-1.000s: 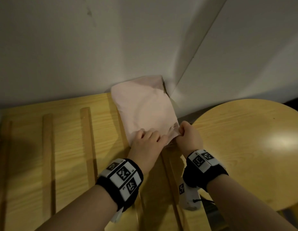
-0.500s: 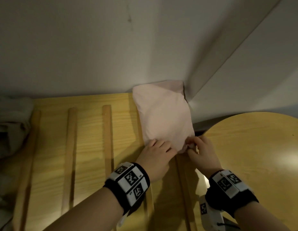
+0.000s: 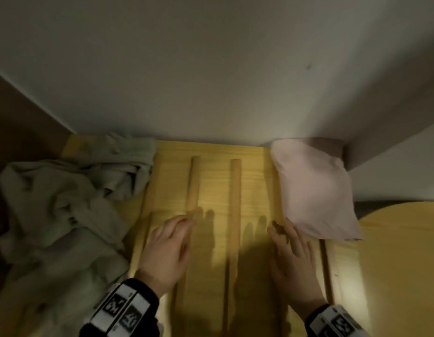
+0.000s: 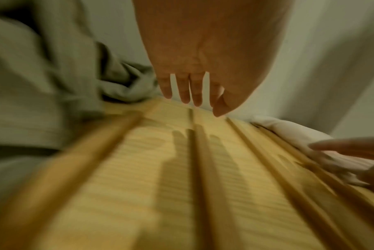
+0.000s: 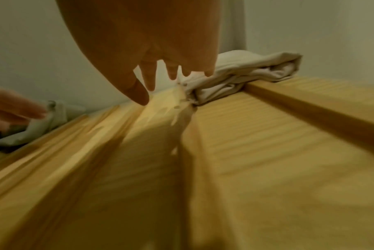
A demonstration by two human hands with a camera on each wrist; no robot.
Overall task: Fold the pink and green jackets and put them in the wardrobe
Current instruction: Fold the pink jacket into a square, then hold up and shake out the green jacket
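The pink jacket (image 3: pixel 315 190) lies folded in the back right corner of the slatted wooden shelf (image 3: pixel 213 188). At the left, the green jacket (image 3: pixel 65 203) is a crumpled heap. My left hand (image 3: pixel 172 239) hovers over the slats between the two, fingers straight and holding nothing. My right hand (image 3: pixel 288 244) is open too, just left of the pink jacket's near edge. In the left wrist view my left hand (image 4: pixel 192 88) spreads above the boards, with the green jacket (image 4: pixel 42 84) to its left. In the right wrist view my right hand (image 5: pixel 160 72) hangs beside the pink jacket (image 5: pixel 246 76).
A white wall (image 3: pixel 211 81) closes the shelf at the back and on the right. A round wooden table (image 3: pixel 400 263) stands to the right of the shelf. Raised wooden slats (image 3: pixel 235 203) run front to back across the boards.
Both hands have let go of the pink jacket's near edge and moved left over the bare slats. The view has swung left, bringing the green jacket into sight.
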